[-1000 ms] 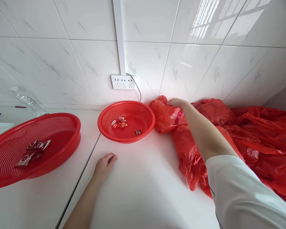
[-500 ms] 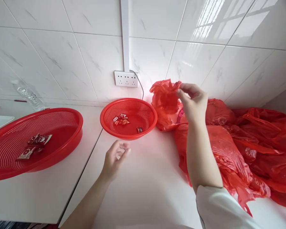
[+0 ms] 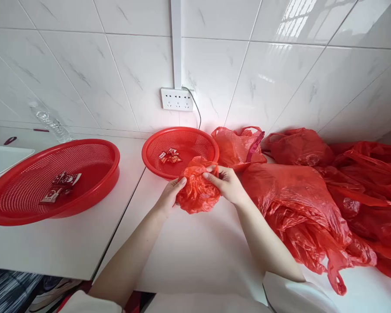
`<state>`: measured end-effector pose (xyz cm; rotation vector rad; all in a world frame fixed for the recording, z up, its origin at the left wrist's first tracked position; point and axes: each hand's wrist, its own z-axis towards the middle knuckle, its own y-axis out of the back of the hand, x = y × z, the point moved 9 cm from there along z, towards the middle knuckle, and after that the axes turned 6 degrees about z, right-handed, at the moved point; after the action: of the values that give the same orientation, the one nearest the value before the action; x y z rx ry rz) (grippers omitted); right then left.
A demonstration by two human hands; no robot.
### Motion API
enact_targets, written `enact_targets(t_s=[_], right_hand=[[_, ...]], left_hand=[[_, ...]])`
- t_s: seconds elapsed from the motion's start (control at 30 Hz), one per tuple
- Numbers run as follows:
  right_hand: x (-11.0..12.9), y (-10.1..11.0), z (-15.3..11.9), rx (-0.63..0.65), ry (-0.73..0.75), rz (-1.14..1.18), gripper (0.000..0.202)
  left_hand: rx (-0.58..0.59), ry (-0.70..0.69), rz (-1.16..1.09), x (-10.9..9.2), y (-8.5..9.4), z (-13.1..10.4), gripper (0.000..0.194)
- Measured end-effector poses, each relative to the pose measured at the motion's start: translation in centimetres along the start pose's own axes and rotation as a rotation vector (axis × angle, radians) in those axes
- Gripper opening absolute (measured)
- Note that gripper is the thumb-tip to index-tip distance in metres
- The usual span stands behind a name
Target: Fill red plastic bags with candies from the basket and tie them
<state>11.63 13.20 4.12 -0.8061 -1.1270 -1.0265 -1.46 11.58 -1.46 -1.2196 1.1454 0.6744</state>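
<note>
Now my left hand [image 3: 170,194] joins right hand [image 3: 227,184]; both grip crumpled red bag [image 3: 198,189], its bulk above desk [image 3: 195,252], overlapping near rim of small red basket [image 3: 197,142] in my view. Handling turns two-handed.

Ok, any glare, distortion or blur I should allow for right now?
Head view, upper right: window glare on the wall tiles; head view, right: bright highlights on the large red bag; head view, left: the larger basket looks stretched, probably lens distortion; head view, centre: left hand, right hand and crumpled red bag look fairly sharp.
</note>
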Motion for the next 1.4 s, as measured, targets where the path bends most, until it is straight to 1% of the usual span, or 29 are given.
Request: enact_targets(t_s=[0.03,0.13,0.23,0.3,0.37,0.43,0.47,0.5,0.53,0.6,0.63,0.67,0.7,0.73,0.77,0.8,0.83,0.87,0.93,0.97,1.03,1.1,1.17,1.23,1.27,1.3,1.33,1.37,1.4], right_hand=[[0.1,0.8,-0.1,-0.021,-0.001,-0.004,0.030],[1.2,4.2,-0.4,-0.178,0.009,-0.092,0.031],[2.1,6.6,-0.9,-0.258,-0.010,-0.145,0.033],[2.4,7.6,-1.3,-0.291,-0.042,-0.158,0.036],[2.3,8.1,-1.8,-0.295,-0.102,-0.173,0.041],[1.9,8.0,-2.1,-0.252,-0.182,-0.192,0.046],[1.5,7.8,-2.3,-0.217,-0.230,-0.187,0.047],[1.1,7.4,-2.5,-0.175,-0.281,-0.173,0.046],[0.7,6.9,-2.8,-0.125,-0.335,-0.154,0.045],[-0.3,5.8,-3.2,-0.028,-0.446,-0.122,0.044],[-0.6,5.3,-3.4,0.002,-0.487,-0.124,0.045],[-0.8,5.0,-3.5,0.023,-0.516,-0.136,0.047],[-0.9,4.6,-3.6,0.040,-0.534,-0.145,0.050],[-0.9,4.2,-3.5,0.059,-0.538,-0.141,0.051],[-0.8,3.7,-3.4,0.082,-0.529,-0.126,0.052],[-0.6,3.1,-3.3,0.113,-0.514,-0.101,0.052],[-0.4,2.5,-3.3,0.148,-0.496,-0.070,0.051],[-0.2,1.9,-3.2,0.181,-0.477,-0.041,0.050],[0.3,1.2,-3.2,0.221,-0.446,-0.019,0.049],[0.4,1.1,-3.2,0.228,-0.433,-0.029,0.049],[0.8,1.6,-3.1,0.211,-0.401,-0.073,0.050],[1.1,3.1,-3.1,0.135,-0.369,-0.139,0.053],[1.2,5.8,-3.1,0.007,-0.359,-0.256,0.054],[0.9,8.9,-3.5,-0.102,-0.392,-0.464,0.048],[0.8,10.0,-3.7,-0.108,-0.419,-0.591,0.043],[0.6,10.7,-3.9,-0.073,-0.443,-0.712,0.038],[0.6,10.8,-4.2,-0.002,-0.453,-0.806,0.031],[0.9,10.4,-4.4,0.083,-0.433,-0.860,0.026],[1.7,9.5,-4.7,0.158,-0.371,-0.879,0.027]], left_hand=[[0.015,0.041,-0.008,0.7,0.6,-0.1,0.032],[0.017,0.109,-0.030,2.4,2.6,-0.2,0.039],[0.003,0.082,-0.020,3.3,4.0,-0.3,0.044],[0.042,0.054,0.048,3.6,4.2,-0.3,0.041],[0.107,0.061,0.135,3.8,4.2,-0.4,0.031],[0.145,0.074,0.221,3.4,4.2,-0.5,0.021],[0.141,0.051,0.276,2.8,4.1,-0.6,0.024],[0.111,-0.004,0.346,1.8,4.0,-0.6,0.030],[0.056,-0.091,0.432,0.5,3.8,-0.8,0.038],[-0.110,-0.328,0.675,-2.7,2.8,-1.9,0.050],[-0.189,-0.449,0.831,-4.2,1.7,-2.8,0.051],[-0.250,-0.544,0.980,-5.3,0.3,-3.9,0.046],[-0.341,-0.596,1.114,-6.0,-0.8,-4.9,0.042],[-0.439,-0.671,1.201,-6.8,-1.8,-6.1,0.040],[-0.496,-0.754,1.256,-7.4,-3.1,-7.3,0.039],[-0.456,-0.804,1.299,-7.4,-4.5,-8.0,0.041],[-0.356,-0.854,1.340,-7.1,-6.1,-8.5,0.043],[-0.218,-0.881,1.380,-6.5,-7.6,-8.6,0.046],[0.077,-0.841,1.464,-4.4,-9.7,-8.5,0.050],[0.184,-0.784,1.499,-3.3,-10.1,-8.3,0.049],[0.302,-0.646,1.530,-1.8,-9.7,-7.7,0.040],[0.339,-0.533,1.494,-1.4,-8.4,-7.6,0.031],[0.290,-0.438,1.434,-2.0,-6.3,-7.6,0.035],[0.139,-0.311,1.433,-3.2,-3.4,-7.6,0.043],[0.045,-0.229,1.470,-3.9,-1.8,-7.6,0.045],[-0.032,-0.135,1.522,-4.4,-0.3,-7.7,0.046],[-0.078,-0.045,1.561,-4.7,0.8,-7.8,0.047],[-0.096,0.038,1.578,-4.9,1.7,-7.9,0.047],[-0.092,0.100,1.569,-4.9,2.2,-8.0,0.047]])
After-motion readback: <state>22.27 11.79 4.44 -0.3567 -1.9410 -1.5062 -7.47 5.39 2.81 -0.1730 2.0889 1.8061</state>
